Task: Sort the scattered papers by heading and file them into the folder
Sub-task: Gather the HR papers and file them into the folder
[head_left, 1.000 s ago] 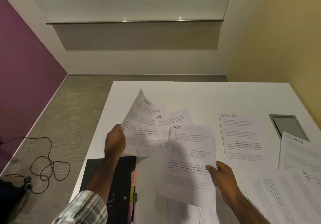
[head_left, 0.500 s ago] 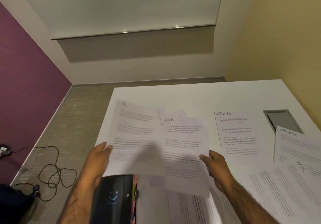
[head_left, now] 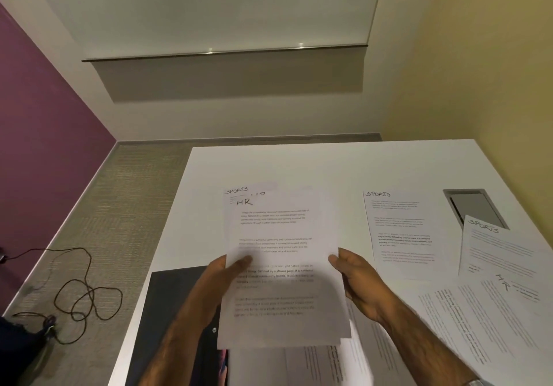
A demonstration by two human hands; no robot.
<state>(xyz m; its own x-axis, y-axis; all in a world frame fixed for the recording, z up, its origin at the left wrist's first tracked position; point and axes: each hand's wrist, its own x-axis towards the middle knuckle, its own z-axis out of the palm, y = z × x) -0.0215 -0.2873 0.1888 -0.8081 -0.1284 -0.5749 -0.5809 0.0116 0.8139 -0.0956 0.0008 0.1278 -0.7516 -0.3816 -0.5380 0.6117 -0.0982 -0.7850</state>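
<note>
Since a moment ago the two fanned-out bunches of sheets have been drawn together into one stack of papers (head_left: 278, 230), held up over the near middle of the table (head_left: 299, 164). The left hand (head_left: 221, 277) grips its left edge with the thumb laid on the front; the right hand (head_left: 356, 277) is curled round the right edge at about the same height. The front sheet is headed HR, and a corner headed SPORTS peeks out at the upper left, so the edges are not quite squared.

Under the left forearm lies the black folder (head_left: 173, 301), at the near left corner of the table. More printed sheets (head_left: 314, 364) lie below the stack's bottom edge. To the right, well apart from the stack, a SPORTS sheet (head_left: 401, 227) lies flat; a second SPORTS sheet (head_left: 502, 251) overlaps the corner of a grey inset panel (head_left: 472, 203), with an HR sheet (head_left: 493, 319) nearer. Beyond the stack, white table runs to the far edge. A dark cable (head_left: 86, 289) loops on the floor to the left.
</note>
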